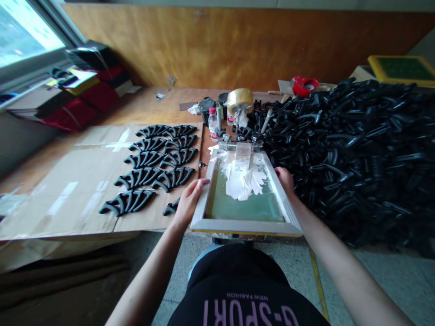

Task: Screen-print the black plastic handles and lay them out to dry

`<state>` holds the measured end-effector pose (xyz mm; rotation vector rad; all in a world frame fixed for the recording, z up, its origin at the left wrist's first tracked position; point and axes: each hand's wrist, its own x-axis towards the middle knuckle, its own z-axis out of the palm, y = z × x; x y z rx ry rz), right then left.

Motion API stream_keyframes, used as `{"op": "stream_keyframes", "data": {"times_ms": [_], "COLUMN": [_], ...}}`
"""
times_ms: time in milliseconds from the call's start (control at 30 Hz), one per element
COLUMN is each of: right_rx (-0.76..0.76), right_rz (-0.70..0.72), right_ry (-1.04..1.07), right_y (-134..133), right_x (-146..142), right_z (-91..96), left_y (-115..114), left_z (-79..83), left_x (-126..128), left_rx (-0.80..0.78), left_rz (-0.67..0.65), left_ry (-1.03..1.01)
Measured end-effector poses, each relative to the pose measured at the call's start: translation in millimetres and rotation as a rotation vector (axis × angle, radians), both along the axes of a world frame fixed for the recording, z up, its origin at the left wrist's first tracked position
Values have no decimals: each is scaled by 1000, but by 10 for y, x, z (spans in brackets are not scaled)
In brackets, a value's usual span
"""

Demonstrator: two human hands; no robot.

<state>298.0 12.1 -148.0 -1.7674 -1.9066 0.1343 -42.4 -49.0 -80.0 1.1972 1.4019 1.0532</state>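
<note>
My left hand [188, 200] grips the left side of an aluminium screen-printing frame [245, 226], and my right hand [284, 180] holds its right side. The frame is tilted up toward me from metal hinge clamps [239, 143] at its far end. Its green mesh [244, 203] carries a thick smear of white ink [242, 179]. Left of my left hand, black curved plastic parts [144, 159] lie in rows on flattened cardboard [61, 194]. One black part [171, 207] lies right next to my left hand.
A large heap of black plastic parts [346, 145] rises right of the frame. Behind the clamps stand a clear tape roll [239, 100], a plastic bottle [213, 124] and dark ink tins [206, 108]. A red tape dispenser [305, 86] and a yellow-framed screen [403, 68] lie beyond. The wooden bench meets a wooden wall.
</note>
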Motion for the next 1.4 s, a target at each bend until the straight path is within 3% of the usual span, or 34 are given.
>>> {"op": "stream_keyframes", "data": {"times_ms": [67, 167, 267, 367, 467, 567, 667, 767, 900, 967, 1033, 1133, 1233, 1300, 1400], "right_rx": [78, 149, -16, -132, -73, -52, -33, 106, 143, 86, 36, -10, -20, -31, -158], "right_rz": [-44, 102, 295, 413, 671, 908, 838, 719, 830, 792, 655, 369, 156, 24, -103], "right_ry": [8, -78, -223, -307, -371, -384, -346, -343, -326, -285, -237, -197, -111, -12, 35], "right_y": [159, 347, 336, 70, -260, -389, -363, -440, -602, -514, -282, 199, 612, 753, 678], "right_x": [26, -321, -765, -933, -832, -714, -728, -783, -781, -800, -843, -802, -463, -143, 156], "right_z": [188, 406, 435, 318, 252, 308, 335, 224, 124, 213, 386, 703, 905, 886, 604], "left_y": [-105, -127, -81, -55, -61, -72, -79, -84, -81, -72, -60, -36, 26, 124, 379], "left_z": [-338, -795, -1049, -1129, -1141, -1127, -1103, -1103, -1122, -1067, -917, -521, -63, 188, 458], "left_x": [-26, -9, 10, 4, -5, 0, 9, 10, -5, -21, -41, -66, -54, -11, 101], "left_rx": [-106, -188, -184, -185, -193, -203, -199, -193, -192, -201, -226, -211, -107, -25, 150], "left_rz": [-37, -40, -13, 11, 34, 51, 48, 30, -5, -25, -54, -55, -7, 23, 53], "left_ry": [3, 15, 102, 131, 128, 114, 96, 67, 69, 88, 90, 77, 79, 8, -215]}}
